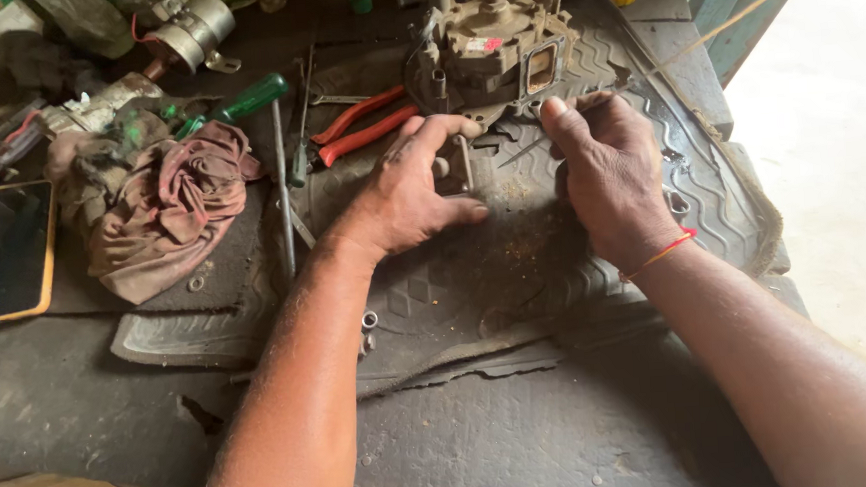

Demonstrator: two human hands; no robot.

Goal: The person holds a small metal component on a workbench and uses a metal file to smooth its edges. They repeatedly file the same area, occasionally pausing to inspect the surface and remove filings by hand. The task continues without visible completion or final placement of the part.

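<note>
A grimy metal carburettor body (489, 47) sits at the back of a ribbed rubber mat (515, 269) on the workbench. My left hand (412, 190) rests on the mat just in front of it, with a small metal part (455, 164) pinched between thumb and fingers. My right hand (609, 173) is beside it, fingers curled around a thin metal pin or wire (526, 151) that points left toward the small part. A red thread is tied round my right wrist.
Red-handled pliers (361, 126), a green-handled screwdriver (244, 100) and long thin tools lie left of the carburettor. A crumpled dirty rag (165, 205) and a phone in an orange case (5, 250) are at the left. Small nuts (369, 321) lie on the mat.
</note>
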